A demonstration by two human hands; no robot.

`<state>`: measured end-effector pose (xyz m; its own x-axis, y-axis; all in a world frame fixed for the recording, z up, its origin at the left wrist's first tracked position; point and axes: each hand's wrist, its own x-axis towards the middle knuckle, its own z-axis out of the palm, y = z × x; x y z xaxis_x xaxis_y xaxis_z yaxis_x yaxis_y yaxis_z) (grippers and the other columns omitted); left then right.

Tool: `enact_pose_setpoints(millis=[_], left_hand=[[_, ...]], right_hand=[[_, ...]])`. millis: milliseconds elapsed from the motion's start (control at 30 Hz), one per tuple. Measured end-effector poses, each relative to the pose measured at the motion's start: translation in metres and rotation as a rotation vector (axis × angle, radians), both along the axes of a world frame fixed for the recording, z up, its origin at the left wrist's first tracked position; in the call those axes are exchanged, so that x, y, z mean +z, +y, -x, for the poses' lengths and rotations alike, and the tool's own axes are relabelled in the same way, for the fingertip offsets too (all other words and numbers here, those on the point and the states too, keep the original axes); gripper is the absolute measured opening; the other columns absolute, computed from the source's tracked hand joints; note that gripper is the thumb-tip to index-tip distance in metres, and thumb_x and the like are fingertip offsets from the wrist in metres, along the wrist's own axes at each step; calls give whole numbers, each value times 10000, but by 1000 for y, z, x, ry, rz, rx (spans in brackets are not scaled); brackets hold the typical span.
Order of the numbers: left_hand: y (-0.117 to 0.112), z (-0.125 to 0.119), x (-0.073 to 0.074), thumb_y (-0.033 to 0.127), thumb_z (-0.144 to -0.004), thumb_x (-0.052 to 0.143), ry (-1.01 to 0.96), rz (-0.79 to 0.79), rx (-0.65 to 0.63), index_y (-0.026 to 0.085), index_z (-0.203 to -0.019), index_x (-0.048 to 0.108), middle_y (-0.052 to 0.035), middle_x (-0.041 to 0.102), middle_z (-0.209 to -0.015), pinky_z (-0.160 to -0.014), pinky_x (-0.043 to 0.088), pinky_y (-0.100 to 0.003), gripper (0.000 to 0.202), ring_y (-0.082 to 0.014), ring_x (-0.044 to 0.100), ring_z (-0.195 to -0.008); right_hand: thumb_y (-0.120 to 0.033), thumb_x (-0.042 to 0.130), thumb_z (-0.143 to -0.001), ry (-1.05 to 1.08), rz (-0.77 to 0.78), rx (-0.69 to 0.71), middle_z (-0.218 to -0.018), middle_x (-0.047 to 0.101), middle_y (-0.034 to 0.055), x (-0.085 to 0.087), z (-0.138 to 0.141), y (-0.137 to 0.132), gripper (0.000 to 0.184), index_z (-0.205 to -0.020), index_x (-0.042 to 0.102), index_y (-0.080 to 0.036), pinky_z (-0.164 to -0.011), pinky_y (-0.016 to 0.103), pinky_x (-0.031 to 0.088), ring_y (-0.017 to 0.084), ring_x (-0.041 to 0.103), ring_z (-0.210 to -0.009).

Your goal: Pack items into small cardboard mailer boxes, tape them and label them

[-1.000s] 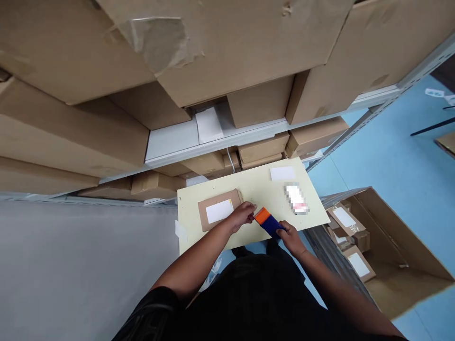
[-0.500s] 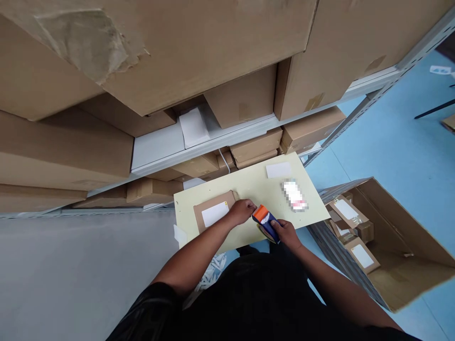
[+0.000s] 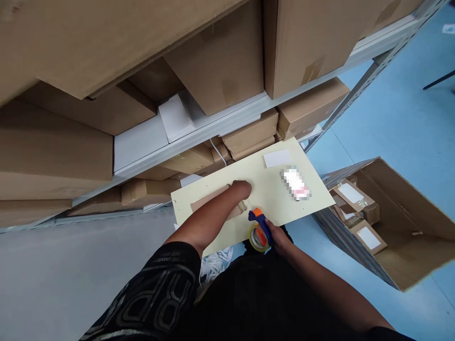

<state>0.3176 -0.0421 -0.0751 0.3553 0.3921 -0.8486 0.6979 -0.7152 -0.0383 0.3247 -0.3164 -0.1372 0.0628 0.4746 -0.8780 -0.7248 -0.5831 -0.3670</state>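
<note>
My right hand grips the handle of a blue and orange tape dispenser, whose roll of clear tape hangs over the near edge of the pale yellow tabletop. A small flat cardboard box lies on the left part of that surface. Across it reaches my left forearm, covering most of the box. My left hand is at the right end of the box, back of the hand towards me, so its fingers are hidden.
Right of my hands lie a blank white paper and a blurred-out phone-like item. A big open carton with several small labelled boxes stands on the blue floor at the right. Shelves loaded with cardboard boxes rise beyond the table.
My left hand has left the tape dispenser's head and moved over the box's right end. The dispenser has turned in my right hand, so the tape roll now shows. My view has shifted somewhat.
</note>
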Motion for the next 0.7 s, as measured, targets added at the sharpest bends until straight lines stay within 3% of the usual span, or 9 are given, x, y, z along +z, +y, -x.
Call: enact_pose_setpoints(millis=[100,233,333,433,567,700], left_hand=[[-7,11,-8,92,-665,770,3,-21,-72,123,-1009,793,-240,716,-1154,-962,470,-513,346,-399,627,-1143],[-10,22,-7,111,-715,755,-60,-29,-138,158,-1066,783,-211,682,-1229,-1061,376,-530,355,-371,518,-1251],[-13,32,1,101,-756,716,-129,-60,-142,145,-1120,755,-202,634,-1287,-1111,316,-538,369,-355,464,-1285],[-9,49,16,129,-820,644,-341,-176,-96,132,-1204,707,-191,591,-1359,-1159,276,-525,389,-341,428,-1344],[11,103,41,260,-900,578,-670,-338,83,183,-1339,641,-125,521,-1511,-1236,226,-482,450,-306,367,-1458],[25,192,58,206,-843,560,-575,-185,243,194,-1473,540,-77,404,-1631,-1241,304,-389,630,-256,383,-1492]], right_hand=[[-648,638,-885,117,91,4,-935,796,147,-2,16,5,507,-967,766,-164,-861,417,605,313,758,-949],[-617,614,-916,215,49,-44,-1057,789,147,-7,25,9,496,-1031,757,-156,-957,425,583,300,752,-1007],[-578,565,-956,257,2,-92,-1106,779,141,-12,30,8,471,-1082,742,-160,-1009,418,559,287,737,-1072],[-559,534,-979,287,-49,-98,-1139,772,129,-15,35,5,459,-1118,727,-167,-1049,420,536,282,715,-1136],[-588,525,-972,280,-70,-65,-1206,750,136,-18,44,3,493,-1144,714,-166,-1058,418,533,290,695,-1185],[-579,503,-978,277,-80,-88,-1231,743,122,-19,53,7,484,-1151,711,-178,-1054,395,537,268,690,-1197]])
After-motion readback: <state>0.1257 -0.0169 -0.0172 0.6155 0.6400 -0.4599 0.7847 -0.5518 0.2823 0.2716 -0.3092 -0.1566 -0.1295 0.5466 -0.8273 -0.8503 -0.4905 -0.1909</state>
